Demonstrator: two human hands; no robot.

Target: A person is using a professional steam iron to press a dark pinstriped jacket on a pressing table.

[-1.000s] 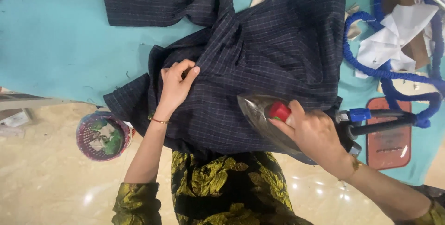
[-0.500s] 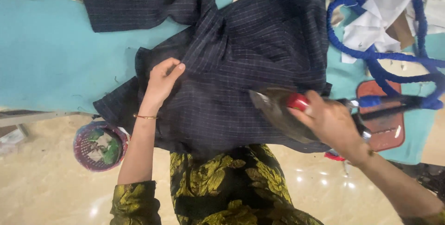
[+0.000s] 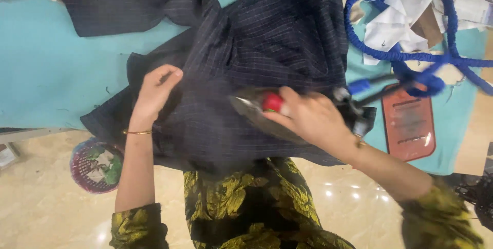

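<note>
A dark checked garment point(image 3: 267, 49) is spread across the teal counter point(image 3: 61, 74). It is pressed flat by the left hand point(image 3: 154, 92), fingers narrow. At three o'clock, an iron point(image 3: 257, 113) is gripped by the right hand point(image 3: 308, 118).

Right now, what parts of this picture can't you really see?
Head view:
- Iron: blurred by motion, its handle hidden under the right hand.
- Dark garment: top cut off by the frame edge.
- Blue hose: smeared where it meets the iron.
- Left hand: palm hidden against the cloth.
</note>
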